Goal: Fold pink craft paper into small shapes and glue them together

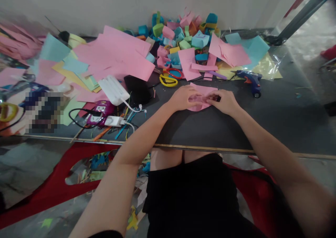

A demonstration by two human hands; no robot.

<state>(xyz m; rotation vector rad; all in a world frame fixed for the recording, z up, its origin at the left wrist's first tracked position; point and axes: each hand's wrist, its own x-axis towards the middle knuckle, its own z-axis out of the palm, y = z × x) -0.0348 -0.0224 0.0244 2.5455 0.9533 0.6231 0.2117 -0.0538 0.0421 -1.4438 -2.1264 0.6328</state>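
On the dark table in front of me is a piece of pink paper (pixel 207 88), partly folded, with its middle covered by my fingers. My left hand (pixel 182 97) grips its left side, the fingers curved over the sheet and the thumb toward the near edge. From the right, my right hand (pixel 225 101) pinches the paper between thumb and fingers. A small dark gap shows inside that curl, and I cannot make out what is in it. Just beyond the paper lie scissors with red and yellow handles (pixel 168 80) and a pink strip (pixel 204 67).
A blue glue gun (pixel 250 80) lies to the right. Small folded paper boxes (pixel 178 33) pile up against the wall. Pink sheets (pixel 118 54) spread at the back left. A purple power strip (pixel 101 110), white charger (pixel 114 89) and cables crowd the left. The table's front edge (pixel 210 148) runs below my forearms.
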